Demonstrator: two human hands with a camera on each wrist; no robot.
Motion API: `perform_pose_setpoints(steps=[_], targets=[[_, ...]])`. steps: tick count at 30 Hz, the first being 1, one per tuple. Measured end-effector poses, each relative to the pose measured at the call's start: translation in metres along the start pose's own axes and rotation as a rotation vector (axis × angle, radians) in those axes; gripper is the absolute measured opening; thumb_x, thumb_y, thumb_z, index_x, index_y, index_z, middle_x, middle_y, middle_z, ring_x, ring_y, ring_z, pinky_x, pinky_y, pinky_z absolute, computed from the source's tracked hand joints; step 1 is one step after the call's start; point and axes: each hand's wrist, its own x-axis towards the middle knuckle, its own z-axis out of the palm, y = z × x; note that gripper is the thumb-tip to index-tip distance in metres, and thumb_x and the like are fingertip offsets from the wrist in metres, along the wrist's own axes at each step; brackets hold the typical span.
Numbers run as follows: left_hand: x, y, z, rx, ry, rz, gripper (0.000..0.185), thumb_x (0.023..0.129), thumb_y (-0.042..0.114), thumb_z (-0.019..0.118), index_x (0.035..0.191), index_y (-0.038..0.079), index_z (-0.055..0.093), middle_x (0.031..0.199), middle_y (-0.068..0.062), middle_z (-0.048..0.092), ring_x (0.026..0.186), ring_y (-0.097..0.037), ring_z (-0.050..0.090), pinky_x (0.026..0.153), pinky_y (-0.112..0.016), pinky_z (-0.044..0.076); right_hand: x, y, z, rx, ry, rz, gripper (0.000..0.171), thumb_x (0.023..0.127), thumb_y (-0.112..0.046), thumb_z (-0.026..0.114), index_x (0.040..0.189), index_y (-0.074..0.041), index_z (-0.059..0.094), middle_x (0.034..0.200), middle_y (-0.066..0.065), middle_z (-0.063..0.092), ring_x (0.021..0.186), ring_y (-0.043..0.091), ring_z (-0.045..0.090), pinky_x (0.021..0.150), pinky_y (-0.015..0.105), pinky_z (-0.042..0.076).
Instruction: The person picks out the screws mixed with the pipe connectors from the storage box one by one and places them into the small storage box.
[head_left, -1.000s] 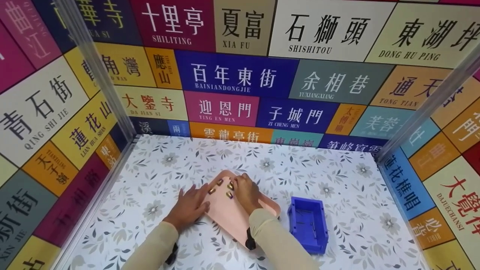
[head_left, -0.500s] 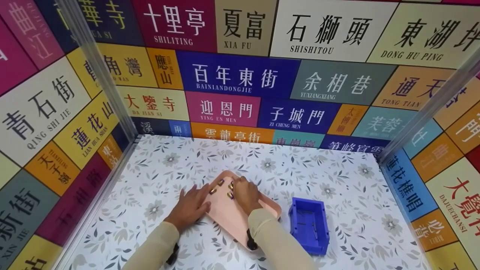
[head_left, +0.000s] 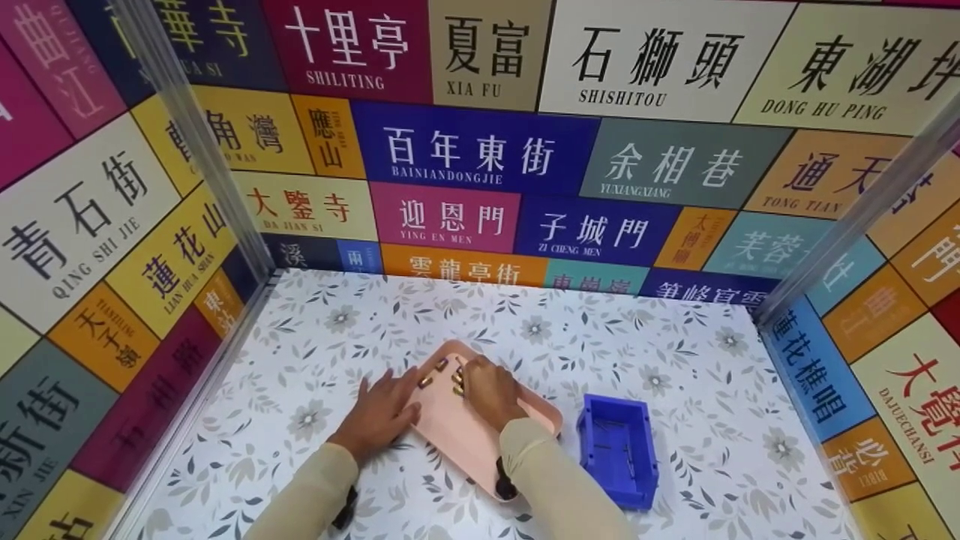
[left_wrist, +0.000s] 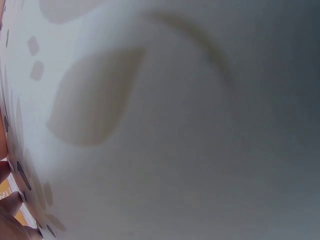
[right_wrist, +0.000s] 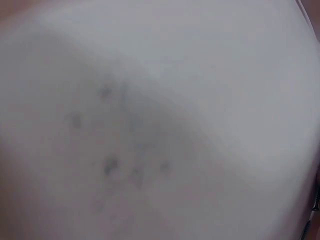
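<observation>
Tray [head_left: 450, 431] with metallic cylinders [head_left: 426, 382]

Left hand [head_left: 380, 412], fingers extended, lies at the pink tray's left edge. Right hand [head_left: 491, 390] reaches the cylinders at the far end; whether it grips 1 cannot be told. Blue bin [head_left: 622, 411] stands rightward.

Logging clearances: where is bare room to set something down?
Bare: the floral surface between the pink tray and back wall, and between the blue bin and right wall; also the tray's middle. Crowded: the tray's far end, with small cylinders and the right hand.
</observation>
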Motion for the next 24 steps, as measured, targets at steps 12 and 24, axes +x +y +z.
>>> perform_pose_setpoints(steps=[12, 24], targets=[[-0.0007, -0.0008, -0.0013, -0.011, -0.011, -0.006, 0.068, 0.105, 0.06, 0.034, 0.164, 0.038, 0.008, 0.168, 0.003, 0.032, 0.16, -0.027, 0.016, 0.127, -0.061, 0.002, -0.0049, 0.0056, -0.0022, 0.196, -0.005, -0.061, 0.011, 0.093, -0.017, 0.064, 0.09, -0.012, 0.074, 0.087, 0.001, 0.066, 0.071, 0.021, 0.067, 0.062, 0.039, 0.057], [-0.0023, -0.0012, 0.001, 0.001, 0.007, -0.013, 0.07, 0.104, 0.063, 0.032, 0.164, 0.039, 0.006, 0.167, 0.005, 0.032, 0.16, -0.025, 0.016, 0.127, -0.06, 0.003, -0.0038, 0.0065, 0.0008, 0.177, -0.015, -0.061, 0.009, 0.094, -0.024, 0.073, 0.093, -0.015, 0.075, 0.09, -0.001, 0.067, 0.076, 0.017, 0.068, 0.065, 0.035, 0.058]])
